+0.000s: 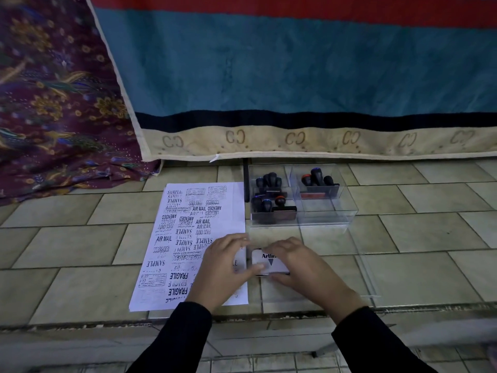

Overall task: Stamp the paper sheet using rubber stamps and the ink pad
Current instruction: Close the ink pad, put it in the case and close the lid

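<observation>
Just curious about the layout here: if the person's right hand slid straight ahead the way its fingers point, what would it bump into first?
The right hand points up and leftward over the ink pad. Beyond that, probably the clear plastic box holding the rubber stamps, though depth is hard to judge.

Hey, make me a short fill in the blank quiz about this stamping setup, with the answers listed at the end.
1. Both hands, the left hand and the right hand, are holding the ink pad, whose lid is ____.
2. The rubber stamps stand inside a clear ____ box.
3. The paper sheet lies to the ____ of that box.
4. At the sheet's near end, the word stamped in large letters is ____.

Answers: closed; plastic; left; FRAGILE
</observation>
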Demonstrator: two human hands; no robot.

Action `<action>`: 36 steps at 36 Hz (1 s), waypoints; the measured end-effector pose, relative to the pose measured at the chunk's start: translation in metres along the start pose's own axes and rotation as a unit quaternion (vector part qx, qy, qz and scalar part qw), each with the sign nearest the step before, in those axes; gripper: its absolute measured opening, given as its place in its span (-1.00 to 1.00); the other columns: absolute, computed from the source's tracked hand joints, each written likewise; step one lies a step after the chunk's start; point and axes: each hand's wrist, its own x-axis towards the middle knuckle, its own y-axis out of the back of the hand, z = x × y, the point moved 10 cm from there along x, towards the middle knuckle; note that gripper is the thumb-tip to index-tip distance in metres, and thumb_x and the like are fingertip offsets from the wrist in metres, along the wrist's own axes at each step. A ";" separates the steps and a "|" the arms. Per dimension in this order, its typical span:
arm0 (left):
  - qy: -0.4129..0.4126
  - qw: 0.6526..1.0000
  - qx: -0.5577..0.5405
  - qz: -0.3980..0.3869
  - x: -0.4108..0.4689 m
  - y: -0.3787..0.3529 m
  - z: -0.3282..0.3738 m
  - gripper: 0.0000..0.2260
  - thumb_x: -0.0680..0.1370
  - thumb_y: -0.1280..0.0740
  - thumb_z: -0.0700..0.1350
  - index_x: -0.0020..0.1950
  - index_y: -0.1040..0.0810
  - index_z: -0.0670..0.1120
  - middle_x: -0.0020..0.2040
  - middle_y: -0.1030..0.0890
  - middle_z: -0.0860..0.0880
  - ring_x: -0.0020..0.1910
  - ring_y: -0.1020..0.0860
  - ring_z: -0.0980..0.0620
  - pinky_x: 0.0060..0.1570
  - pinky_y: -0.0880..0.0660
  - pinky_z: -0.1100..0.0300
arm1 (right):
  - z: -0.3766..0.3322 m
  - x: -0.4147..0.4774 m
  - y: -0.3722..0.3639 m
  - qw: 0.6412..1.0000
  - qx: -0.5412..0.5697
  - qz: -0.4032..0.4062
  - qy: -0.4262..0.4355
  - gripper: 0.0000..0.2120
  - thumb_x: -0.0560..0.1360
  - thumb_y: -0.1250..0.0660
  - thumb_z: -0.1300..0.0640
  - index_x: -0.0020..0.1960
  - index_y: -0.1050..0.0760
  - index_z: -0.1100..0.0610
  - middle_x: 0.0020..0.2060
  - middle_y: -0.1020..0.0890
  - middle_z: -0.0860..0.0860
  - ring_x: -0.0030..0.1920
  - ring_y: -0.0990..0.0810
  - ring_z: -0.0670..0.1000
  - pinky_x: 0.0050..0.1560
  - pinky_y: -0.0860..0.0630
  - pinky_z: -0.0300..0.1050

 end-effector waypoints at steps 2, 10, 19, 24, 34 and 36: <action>0.021 0.999 -0.024 0.018 -0.001 0.005 -0.006 -0.50 0.46 -0.21 0.39 0.25 -0.52 0.12 0.28 -0.43 0.29 0.29 -0.35 0.32 0.29 -0.31 0.27 | 0.000 0.001 0.002 1.000 -0.014 -0.010 -0.004 -0.45 0.42 -0.39 -0.03 0.36 -0.33 0.00 0.25 -0.49 -0.05 0.23 -0.37 -0.03 0.19 -0.37 -0.19; 0.042 0.997 0.050 0.036 -0.005 -0.004 -0.015 -0.69 0.59 -0.24 0.12 0.29 -0.48 0.06 0.34 -0.44 0.15 0.38 -0.32 0.13 0.42 -0.19 0.06 | 0.047 -0.002 0.082 0.987 0.089 0.118 -0.069 -0.56 0.38 -0.43 0.07 0.20 -0.37 -0.13 0.02 -0.44 -0.18 -0.04 -0.44 -0.16 -0.16 -0.31 -0.48; 0.024 0.994 0.104 0.031 -0.007 -0.010 -0.015 -0.71 0.59 -0.24 0.13 0.26 -0.50 0.08 0.38 -0.41 0.16 0.43 -0.26 0.14 0.46 -0.11 0.08 | 0.135 0.044 0.121 0.988 0.004 0.106 -0.116 -0.53 0.34 -0.50 0.17 0.19 -0.44 0.17 0.09 -0.57 0.14 0.03 -0.53 0.11 -0.03 -0.37 -0.19; 0.023 0.994 0.104 0.035 -0.007 -0.009 -0.015 -0.72 0.58 -0.24 0.13 0.24 -0.51 0.09 0.37 -0.42 0.17 0.43 -0.26 0.15 0.44 -0.09 0.15 | 0.149 0.060 0.107 0.994 -0.047 0.015 -0.095 -0.57 0.30 -0.53 0.13 0.10 -0.47 0.12 -0.01 -0.61 0.11 -0.11 -0.49 0.03 -0.14 -0.41 -0.12; 0.030 0.993 0.107 0.035 -0.007 -0.009 -0.014 -0.73 0.58 -0.24 0.12 0.24 -0.51 0.09 0.37 -0.42 0.17 0.43 -0.25 0.15 0.45 -0.11 0.13 | 0.144 0.068 0.105 0.996 -0.055 0.004 -0.064 -0.65 0.20 -0.57 0.08 -0.08 -0.52 0.02 -0.28 -0.52 -0.08 -0.25 -0.44 -0.04 -0.25 -0.28 -0.23; 0.031 0.993 0.108 0.035 -0.007 -0.009 -0.014 -0.73 0.58 -0.24 0.12 0.24 -0.51 0.08 0.38 -0.42 0.17 0.43 -0.26 0.15 0.45 -0.09 0.15 | 0.146 0.069 0.103 0.996 -0.048 -0.017 -0.072 -0.67 0.21 -0.58 0.08 -0.10 -0.53 0.00 -0.26 -0.53 -0.09 -0.21 -0.46 -0.08 -0.23 -0.29 -0.27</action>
